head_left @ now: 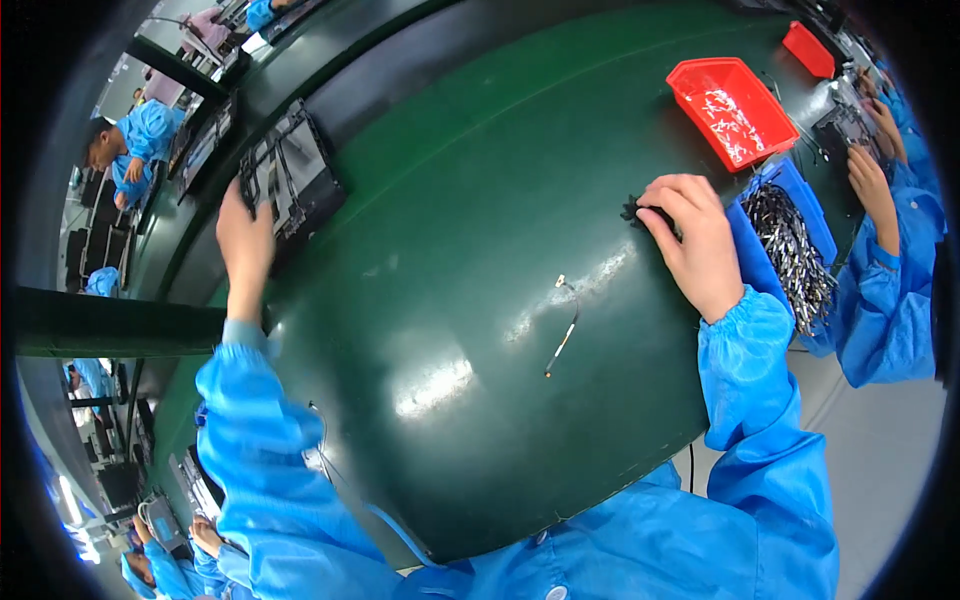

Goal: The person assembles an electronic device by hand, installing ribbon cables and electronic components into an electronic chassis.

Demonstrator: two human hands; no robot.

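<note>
On the left, my left hand is at the edge of an open black and grey device casing, its thumb on the near side and its fingers partly hidden. The casing lies by the belt's raised edge. My right hand is over the green mat at the right, thumb and fingers pinched around small black pieces whose exact kind is hidden. Between the hands, a short thin cable with a small pale connector lies on the mat.
A red bin of small whitish parts stands at the back right. Closer, a blue bin holds many dark short cables. A co-worker's hand is beyond it. Another red bin stands farther off. A green-wrapped bar crosses the left.
</note>
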